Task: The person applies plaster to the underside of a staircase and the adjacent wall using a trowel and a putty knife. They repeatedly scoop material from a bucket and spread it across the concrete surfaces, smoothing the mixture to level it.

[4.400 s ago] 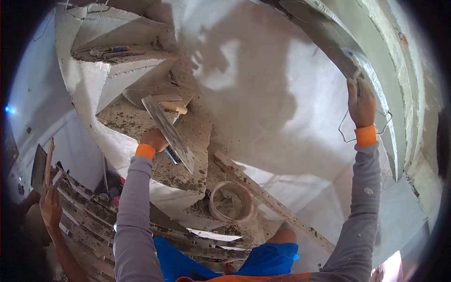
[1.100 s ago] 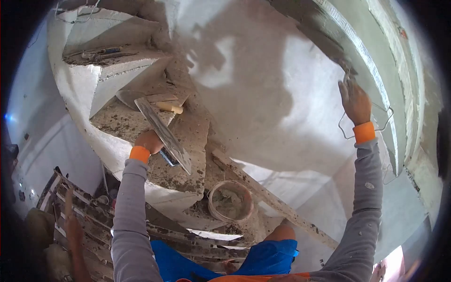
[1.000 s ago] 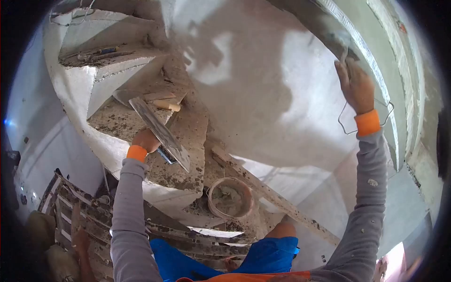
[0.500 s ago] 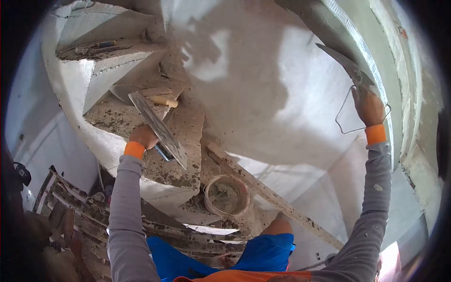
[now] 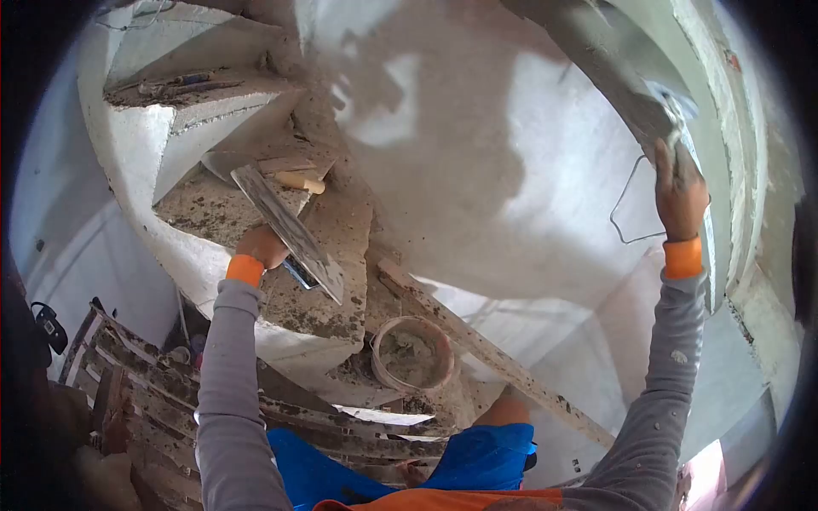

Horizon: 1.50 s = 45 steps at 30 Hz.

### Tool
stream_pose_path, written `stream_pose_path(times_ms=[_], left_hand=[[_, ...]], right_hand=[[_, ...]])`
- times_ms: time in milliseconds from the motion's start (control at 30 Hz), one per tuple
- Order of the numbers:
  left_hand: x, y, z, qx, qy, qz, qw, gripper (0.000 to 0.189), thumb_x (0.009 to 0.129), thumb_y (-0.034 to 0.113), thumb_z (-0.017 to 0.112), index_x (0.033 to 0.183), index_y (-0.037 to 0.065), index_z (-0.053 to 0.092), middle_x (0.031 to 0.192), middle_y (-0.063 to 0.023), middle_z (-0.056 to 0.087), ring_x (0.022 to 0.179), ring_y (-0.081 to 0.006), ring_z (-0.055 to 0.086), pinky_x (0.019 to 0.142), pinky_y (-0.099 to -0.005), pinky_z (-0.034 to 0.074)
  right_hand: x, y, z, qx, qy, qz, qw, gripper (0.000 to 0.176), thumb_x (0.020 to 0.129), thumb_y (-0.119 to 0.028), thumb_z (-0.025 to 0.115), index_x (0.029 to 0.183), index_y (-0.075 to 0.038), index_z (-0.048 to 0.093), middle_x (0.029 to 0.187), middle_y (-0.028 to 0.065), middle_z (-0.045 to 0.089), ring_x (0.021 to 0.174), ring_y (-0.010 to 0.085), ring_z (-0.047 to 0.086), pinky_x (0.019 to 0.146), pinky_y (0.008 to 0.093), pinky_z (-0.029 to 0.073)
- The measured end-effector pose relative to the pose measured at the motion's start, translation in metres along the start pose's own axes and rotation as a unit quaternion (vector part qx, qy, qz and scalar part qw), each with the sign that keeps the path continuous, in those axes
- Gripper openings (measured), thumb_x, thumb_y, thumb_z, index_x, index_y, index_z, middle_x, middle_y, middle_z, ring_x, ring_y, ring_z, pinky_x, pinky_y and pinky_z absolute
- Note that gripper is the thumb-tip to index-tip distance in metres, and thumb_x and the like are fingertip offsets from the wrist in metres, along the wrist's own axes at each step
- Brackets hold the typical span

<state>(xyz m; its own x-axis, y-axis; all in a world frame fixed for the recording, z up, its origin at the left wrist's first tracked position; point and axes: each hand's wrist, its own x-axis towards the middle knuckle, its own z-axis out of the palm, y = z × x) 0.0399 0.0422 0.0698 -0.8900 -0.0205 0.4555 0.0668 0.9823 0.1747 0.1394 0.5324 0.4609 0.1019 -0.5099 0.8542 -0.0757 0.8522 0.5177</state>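
Observation:
My left hand (image 5: 262, 247) is closed around the handle of a flat rectangular plastering float (image 5: 290, 234), tilted above a dirty stair step. Against the curved plastered edge at the upper right, my right hand (image 5: 681, 192) grips a trowel (image 5: 673, 100) whose blade is blurred and shiny. A bent wire loop (image 5: 626, 200) is beside that hand. Behind the float, another trowel with a wooden handle (image 5: 300, 182) lies on the step.
A bucket of wet mortar (image 5: 412, 353) stands below the steps. A long wooden board (image 5: 503, 362) slants toward the lower right. Tools (image 5: 187, 83) lie on an upper step (image 5: 230, 95). Mortar-spattered slats (image 5: 153, 383) are at the lower left.
The trowel in my right hand has turned, its blade now against the curved edge further right. My right hand has shifted slightly right and its fingers point upward. My left hand has barely moved.

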Motion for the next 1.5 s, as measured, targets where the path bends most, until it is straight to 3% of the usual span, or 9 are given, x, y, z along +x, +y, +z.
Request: stream_pose_path(times_ms=[100,333,433,600,800,1067,1300,1400,1500], left_hand=[[-0.008,0.021,-0.034,-0.069,-0.08,-0.06,0.993,0.045,0.09,0.039,0.037,0.124,0.014,0.052,0.13,-0.0142,0.049,0.115,-0.0334,0.05,0.096,-0.0417,0.042],[-0.003,0.008,-0.013,-0.039,-0.02,-0.021,0.999,0.047,0.09,0.041,0.038,0.126,0.014,0.051,0.131,-0.0164,0.048,0.117,-0.0343,0.048,0.095,-0.0416,0.043],[0.0,0.005,-0.007,-0.031,0.0,-0.014,0.999,0.044,0.09,0.037,0.038,0.124,0.014,0.053,0.13,-0.0145,0.05,0.115,-0.0331,0.05,0.093,-0.0422,0.045],[0.0,0.005,-0.005,-0.048,-0.007,-0.018,0.999,0.042,0.09,0.035,0.038,0.123,0.014,0.053,0.129,-0.0144,0.051,0.114,-0.0328,0.051,0.093,-0.043,0.045],[0.01,-0.017,0.023,-0.027,0.026,0.028,0.999,0.045,0.089,0.041,0.04,0.121,0.014,0.054,0.124,-0.0139,0.055,0.111,-0.0335,0.052,0.091,-0.0421,0.045],[-0.003,0.012,-0.012,-0.074,-0.013,-0.055,0.996,0.045,0.088,0.043,0.04,0.12,0.015,0.056,0.121,-0.0146,0.056,0.11,-0.0342,0.053,0.091,-0.0427,0.045],[0.002,0.001,-0.003,-0.062,-0.047,-0.048,0.996,0.045,0.091,0.039,0.039,0.126,0.012,0.051,0.131,-0.015,0.05,0.116,-0.0339,0.049,0.094,-0.0412,0.043],[0.002,0.002,-0.005,-0.039,-0.041,-0.037,0.998,0.046,0.091,0.039,0.038,0.127,0.012,0.051,0.132,-0.0146,0.048,0.117,-0.0338,0.049,0.095,-0.0408,0.043],[-0.006,0.012,-0.017,-0.054,-0.027,-0.069,0.996,0.048,0.091,0.04,0.037,0.127,0.012,0.051,0.132,-0.0146,0.048,0.118,-0.0338,0.048,0.095,-0.041,0.043]], right_hand=[[-0.014,0.011,0.001,0.019,-0.012,0.005,1.0,0.032,0.089,-0.038,0.055,0.093,-0.006,0.062,0.072,0.0174,0.063,0.064,0.0357,0.062,0.055,0.0404,0.049],[0.01,-0.003,0.02,-0.058,-0.026,-0.028,0.998,0.031,0.088,-0.04,0.055,0.098,-0.011,0.062,0.077,0.0142,0.064,0.066,0.0349,0.062,0.058,0.0428,0.05],[0.016,-0.002,0.002,-0.04,0.004,-0.089,0.995,0.03,0.09,-0.037,0.054,0.095,-0.009,0.062,0.077,0.016,0.063,0.067,0.0353,0.061,0.058,0.0427,0.049],[0.01,-0.003,-0.013,0.048,0.012,-0.047,0.998,0.029,0.091,-0.032,0.054,0.086,-0.004,0.059,0.072,0.0183,0.061,0.064,0.0368,0.059,0.055,0.0431,0.046],[0.02,-0.009,0.006,-0.049,-0.123,-0.03,0.991,0.035,0.092,-0.038,0.049,0.088,-0.005,0.059,0.072,0.0194,0.061,0.068,0.0385,0.06,0.059,0.046,0.047],[-0.026,0.047,0.039,-0.151,-0.297,0.042,0.942,0.041,0.09,-0.043,0.047,0.095,-0.005,0.06,0.081,0.0217,0.064,0.076,0.0417,0.061,0.065,0.0504,0.048],[-0.001,-0.026,0.054,-0.045,-0.128,-0.036,0.99,0.038,0.091,-0.041,0.049,0.09,-0.005,0.06,0.075,0.0179,0.064,0.068,0.0372,0.062,0.06,0.0463,0.049],[0.028,-0.054,0.06,-0.068,-0.109,0.0,0.992,0.041,0.09,-0.043,0.047,0.088,-0.005,0.061,0.075,0.0175,0.064,0.068,0.0373,0.062,0.061,0.0459,0.05],[0.03,-0.032,0.073,-0.105,-0.204,0.05,0.972,0.046,0.09,-0.049,0.047,0.097,-0.006,0.062,0.078,0.0227,0.064,0.072,0.0401,0.062,0.065,0.0483,0.049]])
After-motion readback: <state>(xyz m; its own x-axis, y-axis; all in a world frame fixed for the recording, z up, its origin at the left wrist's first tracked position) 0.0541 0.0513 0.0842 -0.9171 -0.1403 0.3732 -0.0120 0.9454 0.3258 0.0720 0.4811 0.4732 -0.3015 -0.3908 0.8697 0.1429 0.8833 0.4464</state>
